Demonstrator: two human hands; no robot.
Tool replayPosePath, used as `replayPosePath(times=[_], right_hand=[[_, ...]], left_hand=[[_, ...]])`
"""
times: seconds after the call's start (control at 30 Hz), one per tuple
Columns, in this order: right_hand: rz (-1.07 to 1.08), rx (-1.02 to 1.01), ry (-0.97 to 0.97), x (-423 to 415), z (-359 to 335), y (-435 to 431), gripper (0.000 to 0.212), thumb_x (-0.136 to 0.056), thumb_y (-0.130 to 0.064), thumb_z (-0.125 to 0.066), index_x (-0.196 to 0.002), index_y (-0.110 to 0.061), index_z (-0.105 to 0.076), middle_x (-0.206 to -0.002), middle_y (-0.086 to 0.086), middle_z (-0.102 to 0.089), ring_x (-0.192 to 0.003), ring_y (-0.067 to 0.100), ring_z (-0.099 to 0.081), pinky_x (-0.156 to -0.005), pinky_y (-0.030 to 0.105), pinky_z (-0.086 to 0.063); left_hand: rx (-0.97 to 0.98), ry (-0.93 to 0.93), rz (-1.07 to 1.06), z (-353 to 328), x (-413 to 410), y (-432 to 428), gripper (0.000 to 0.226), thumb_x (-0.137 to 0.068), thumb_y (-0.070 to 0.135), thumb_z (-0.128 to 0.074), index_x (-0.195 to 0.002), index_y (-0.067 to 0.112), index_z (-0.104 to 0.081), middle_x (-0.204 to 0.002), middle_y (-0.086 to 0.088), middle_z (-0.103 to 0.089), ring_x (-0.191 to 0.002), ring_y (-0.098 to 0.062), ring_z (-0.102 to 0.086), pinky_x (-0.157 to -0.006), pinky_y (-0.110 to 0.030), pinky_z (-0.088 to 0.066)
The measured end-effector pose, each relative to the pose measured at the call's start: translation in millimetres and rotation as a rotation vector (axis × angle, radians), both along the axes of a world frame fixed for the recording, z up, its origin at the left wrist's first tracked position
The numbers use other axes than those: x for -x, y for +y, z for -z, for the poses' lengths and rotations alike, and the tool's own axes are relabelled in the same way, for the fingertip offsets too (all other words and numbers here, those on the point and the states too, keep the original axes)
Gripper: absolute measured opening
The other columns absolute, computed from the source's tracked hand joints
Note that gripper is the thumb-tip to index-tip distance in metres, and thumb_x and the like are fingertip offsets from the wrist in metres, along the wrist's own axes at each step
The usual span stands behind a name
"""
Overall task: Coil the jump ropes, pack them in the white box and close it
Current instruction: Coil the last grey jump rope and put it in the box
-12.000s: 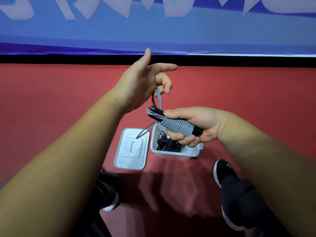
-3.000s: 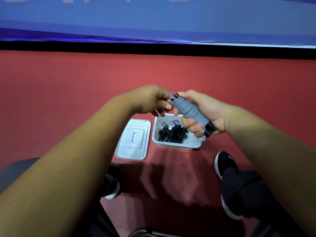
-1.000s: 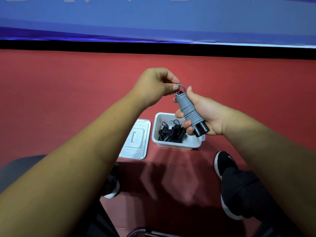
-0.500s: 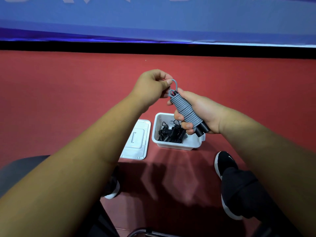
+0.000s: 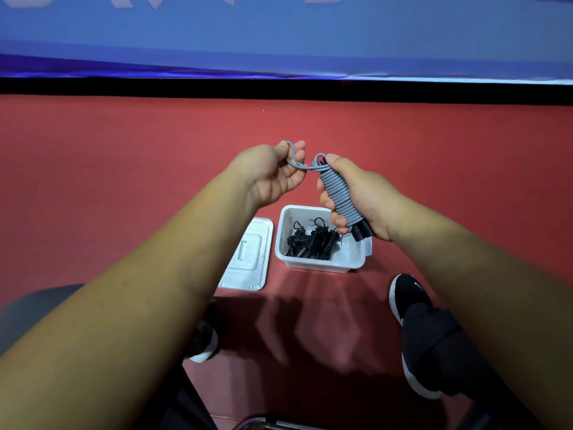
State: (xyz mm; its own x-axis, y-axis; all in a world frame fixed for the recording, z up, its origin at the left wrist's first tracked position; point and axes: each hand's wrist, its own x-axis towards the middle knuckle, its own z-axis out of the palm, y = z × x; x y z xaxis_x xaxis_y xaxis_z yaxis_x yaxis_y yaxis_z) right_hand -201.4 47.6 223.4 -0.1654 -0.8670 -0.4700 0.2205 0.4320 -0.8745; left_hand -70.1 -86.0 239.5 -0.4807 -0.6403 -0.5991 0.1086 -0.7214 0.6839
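Note:
My right hand (image 5: 359, 197) grips a grey jump rope (image 5: 339, 193) wound tightly round its two black handles, held slantwise above the white box (image 5: 322, 265). My left hand (image 5: 273, 172) pinches the rope's loose grey end, which runs in a short loop to the top of the bundle. The open white box sits on the red floor and holds several coiled black jump ropes (image 5: 311, 242). Its white lid (image 5: 248, 259) lies flat on the floor just left of the box.
My two black shoes (image 5: 409, 305) (image 5: 204, 339) rest on the red floor near the box. A blue banner with a black strip (image 5: 279, 88) below it bounds the floor at the back. A grey seat edge (image 5: 34, 308) shows at lower left.
My left hand has pulled the loose rope end leftward, away from the bundle's top, drawing out a short length of rope. My right hand has stayed put with the bundle.

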Motion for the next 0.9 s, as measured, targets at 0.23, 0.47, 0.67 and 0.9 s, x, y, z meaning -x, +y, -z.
replayPosePath(times=[0.23,0.47,0.67,0.9], right_hand=[[0.132,0.006,0.065,-3.1,7.5,-3.2,0.058,-0.101,-0.066,-0.053,-0.102,-0.009,-0.067,-0.069,0.007,-0.056,-0.045,0.024,-0.046,-0.051,0.032,-0.043],[0.174,0.003,0.089,-0.8,5.5,-4.0,0.059,-0.101,-0.066,-0.052,-0.103,-0.009,-0.068,-0.069,0.005,-0.058,-0.046,0.024,-0.046,-0.051,0.033,-0.043],[0.186,0.026,0.113,2.3,4.4,-5.1,0.061,-0.102,-0.065,-0.052,-0.103,-0.007,-0.071,-0.070,0.007,-0.059,-0.046,0.024,-0.047,-0.049,0.032,-0.044],[0.129,0.054,0.126,8.9,0.7,-4.1,0.060,-0.102,-0.066,-0.049,-0.103,-0.010,-0.071,-0.074,0.009,-0.059,-0.047,0.024,-0.048,-0.049,0.031,-0.046]], left_hand=[[-0.038,-0.015,0.034,6.5,0.2,7.6,0.018,-0.106,0.016,-0.057,-0.091,0.009,-0.065,-0.088,-0.006,-0.071,-0.062,-0.006,-0.066,-0.069,-0.029,-0.061],[-0.058,0.065,0.025,1.4,-4.1,9.0,0.025,-0.106,-0.006,-0.043,-0.102,-0.002,-0.068,-0.089,-0.011,-0.069,-0.076,-0.015,-0.068,-0.081,-0.036,-0.062],[-0.017,0.017,0.124,2.7,-5.8,9.5,0.022,-0.106,0.002,-0.050,-0.104,0.009,-0.071,-0.078,-0.007,-0.072,-0.062,-0.010,-0.069,-0.064,-0.024,-0.060],[0.162,-0.076,0.267,1.3,-3.4,9.7,0.019,-0.104,0.005,-0.056,-0.105,0.012,-0.074,-0.073,-0.003,-0.071,-0.056,-0.005,-0.061,-0.057,-0.015,-0.055]])
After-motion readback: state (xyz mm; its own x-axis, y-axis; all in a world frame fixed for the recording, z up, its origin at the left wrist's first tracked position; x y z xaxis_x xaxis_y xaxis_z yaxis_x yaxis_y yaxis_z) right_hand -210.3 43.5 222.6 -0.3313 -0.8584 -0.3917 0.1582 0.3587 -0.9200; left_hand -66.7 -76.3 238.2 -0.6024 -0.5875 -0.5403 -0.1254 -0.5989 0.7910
